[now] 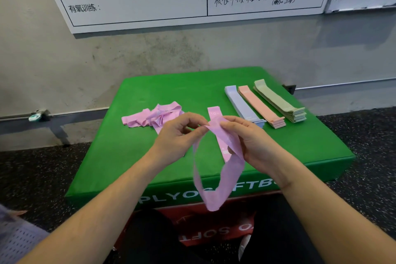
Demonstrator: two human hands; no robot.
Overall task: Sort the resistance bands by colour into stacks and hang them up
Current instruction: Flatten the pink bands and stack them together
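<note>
Both hands meet above the near half of the green plyo box [150, 92], which serves here as the table. The left hand [177, 133] pinches the top of a pink band [214, 197] between thumb and fingertips, and the right hand [246, 141] has its fingers curled round the same band just beside it — so each grip is clamped on that one loop, which hangs down open past the box's front edge, across the white lettering there. On the box top, just behind the hands, a single flat pink band [214, 113] lies lengthwise. Toward the box's left side sits a loose pile of pink bands [154, 117] (crumpled, unsorted). Along its right side three neat stacks lie side by side, angled: a lilac-blue stack [240, 100], a peach stack [259, 106] touching it, and a sage-green stack [278, 100] nearest the right edge. Behind the box, a whiteboard [150, 0] with handwriting hangs on the grey wall.
</note>
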